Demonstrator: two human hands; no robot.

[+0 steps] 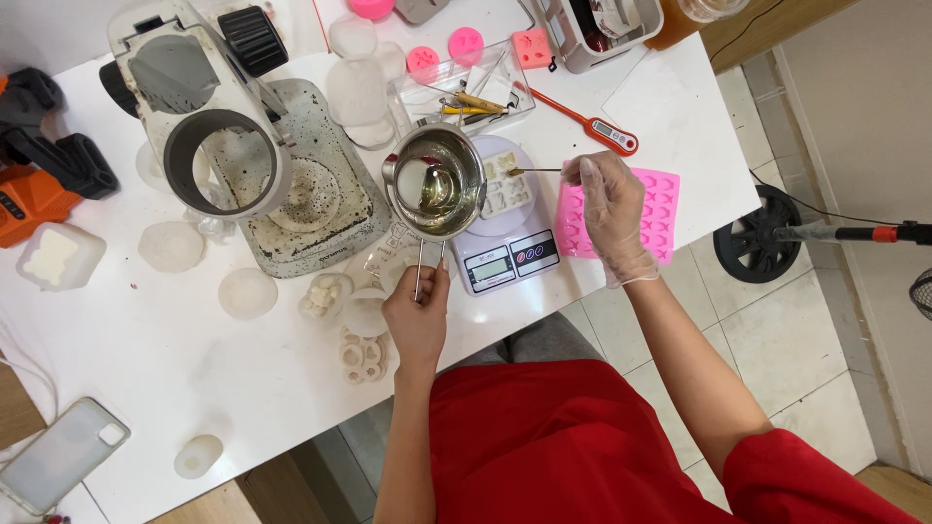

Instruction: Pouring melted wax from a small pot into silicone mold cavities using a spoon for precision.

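Keep the pot [435,182] level over the scale [505,254] and tip it slowly, with the stick [534,171] steady at the white mould [507,182] so nothing spills. The left hand [417,320], bare, is closed around the pot's thin handle at 6 o'clock of the pot; the right hand [612,209], gloved, pinches the stick between fingertips at 3 o'clock of the pot. The pot sits near the tabletop [146,369] centre, the pink mould [660,209] just under the right hand.
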